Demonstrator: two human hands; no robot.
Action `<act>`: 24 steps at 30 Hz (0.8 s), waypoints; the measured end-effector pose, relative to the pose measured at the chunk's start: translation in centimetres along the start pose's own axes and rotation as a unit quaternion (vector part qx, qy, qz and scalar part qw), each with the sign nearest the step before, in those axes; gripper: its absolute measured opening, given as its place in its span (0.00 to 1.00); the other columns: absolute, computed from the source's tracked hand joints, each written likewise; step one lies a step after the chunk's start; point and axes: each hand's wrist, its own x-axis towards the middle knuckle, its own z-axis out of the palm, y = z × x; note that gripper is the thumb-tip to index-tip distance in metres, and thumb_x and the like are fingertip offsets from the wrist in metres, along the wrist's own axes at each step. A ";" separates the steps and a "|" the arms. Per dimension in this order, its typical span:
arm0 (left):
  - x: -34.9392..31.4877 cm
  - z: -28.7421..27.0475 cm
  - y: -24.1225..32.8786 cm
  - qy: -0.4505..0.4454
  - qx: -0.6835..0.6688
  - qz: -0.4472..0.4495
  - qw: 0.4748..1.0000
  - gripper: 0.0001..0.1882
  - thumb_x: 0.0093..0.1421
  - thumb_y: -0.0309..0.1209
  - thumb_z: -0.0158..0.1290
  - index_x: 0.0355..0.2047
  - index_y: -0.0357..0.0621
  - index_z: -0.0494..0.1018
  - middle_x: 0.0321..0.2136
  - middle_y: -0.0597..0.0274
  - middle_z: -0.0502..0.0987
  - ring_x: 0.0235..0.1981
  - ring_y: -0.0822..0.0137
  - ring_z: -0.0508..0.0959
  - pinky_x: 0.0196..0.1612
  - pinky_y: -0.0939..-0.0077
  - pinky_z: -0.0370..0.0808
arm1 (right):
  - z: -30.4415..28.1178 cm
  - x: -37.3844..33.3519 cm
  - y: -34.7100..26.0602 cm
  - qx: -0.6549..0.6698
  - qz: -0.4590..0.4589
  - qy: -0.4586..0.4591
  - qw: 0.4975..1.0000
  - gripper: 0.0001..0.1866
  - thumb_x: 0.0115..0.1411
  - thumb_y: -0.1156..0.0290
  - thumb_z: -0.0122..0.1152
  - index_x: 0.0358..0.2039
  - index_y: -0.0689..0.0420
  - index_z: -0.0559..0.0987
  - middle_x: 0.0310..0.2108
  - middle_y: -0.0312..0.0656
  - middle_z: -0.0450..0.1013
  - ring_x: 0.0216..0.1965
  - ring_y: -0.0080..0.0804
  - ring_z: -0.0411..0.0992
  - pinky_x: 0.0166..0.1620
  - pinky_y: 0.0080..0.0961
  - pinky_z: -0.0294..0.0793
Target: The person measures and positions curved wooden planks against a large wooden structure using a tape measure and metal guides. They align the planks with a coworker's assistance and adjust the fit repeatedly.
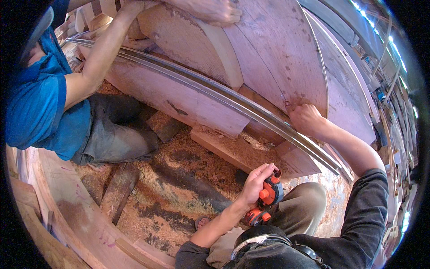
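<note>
My left hand (pixel 256 180) is wrapped round an orange-and-black hand tool (pixel 271 190) with an orange knob, held above my bent knee; its exact kind I cannot make out. A second orange-and-black part (pixel 256 217) shows just below it. My right hand (pixel 306 119) is closed at the lower edge of a broad curved wooden panel (pixel 277 49), beside a long metal-edged straight rail (pixel 215 92). A thin dark line runs up the panel from near my right fingertips; what they pinch, if anything, is hidden.
Across from me, at the left, a co-worker in a blue shirt (pixel 40 107) rests a hand (pixel 215 11) on the panel's upper part. A pinkish board (pixel 179 96) stands under the rail. Wood blocks (pixel 224 145), a log (pixel 118 190) and sawdust lie below. Stacked timber (pixel 398 134) lines the right.
</note>
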 end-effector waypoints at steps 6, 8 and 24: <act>0.0 0.0 0.0 0.000 0.013 0.003 1.000 0.14 0.74 0.42 0.49 0.41 0.44 0.77 0.31 0.69 0.79 0.30 0.79 0.78 0.37 0.82 0.75 | -0.3 0.3 -0.1 0.006 0.003 -0.012 1.000 0.22 0.66 0.69 0.51 0.55 0.71 0.73 0.35 0.57 0.82 0.38 0.55 0.83 0.39 0.50 0.83; 0.0 -0.1 0.0 -0.001 0.012 0.007 1.000 0.14 0.74 0.41 0.49 0.42 0.44 0.77 0.31 0.68 0.80 0.30 0.78 0.79 0.36 0.82 0.77 | -0.3 0.2 -0.2 0.007 0.002 -0.007 1.000 0.21 0.66 0.69 0.51 0.54 0.70 0.74 0.35 0.57 0.82 0.38 0.55 0.83 0.39 0.50 0.83; -0.2 0.2 0.2 0.005 0.008 -0.009 1.000 0.14 0.74 0.43 0.51 0.41 0.46 0.77 0.32 0.72 0.77 0.32 0.81 0.75 0.38 0.84 0.73 | -0.2 0.1 -0.3 0.001 0.013 0.017 1.000 0.20 0.71 0.69 0.45 0.56 0.71 0.72 0.34 0.57 0.82 0.36 0.55 0.83 0.37 0.50 0.83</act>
